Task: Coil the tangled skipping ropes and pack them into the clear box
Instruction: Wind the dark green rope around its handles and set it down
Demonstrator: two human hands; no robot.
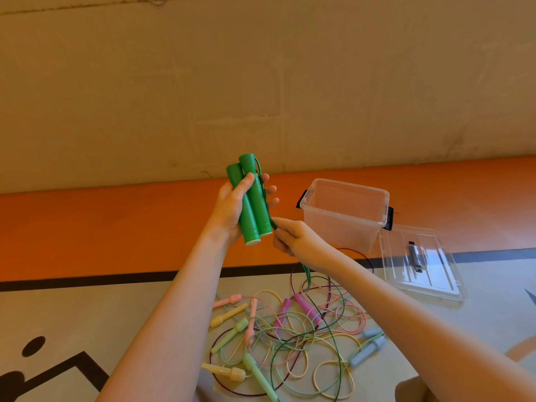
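Left hand (232, 206) raised above floor (87, 314), fingers wrapped round two green handles (252, 204) held side by side, upright, slightly tilted. Right hand (293, 236) just beside handles' lower ends, pinching green cord (307, 275) that hangs down into tangled skipping ropes (290, 335) lying on floor below both arms. Clear box (345, 213) open, standing on orange floor band right of hands. Clear lid (420, 265) flat on floor, just right of box.

A sports hall, by the look of it: a smooth floor (87, 300) painted with an orange band (116, 227) and black court lines (87, 278), meeting a plain beige wall (261, 82).
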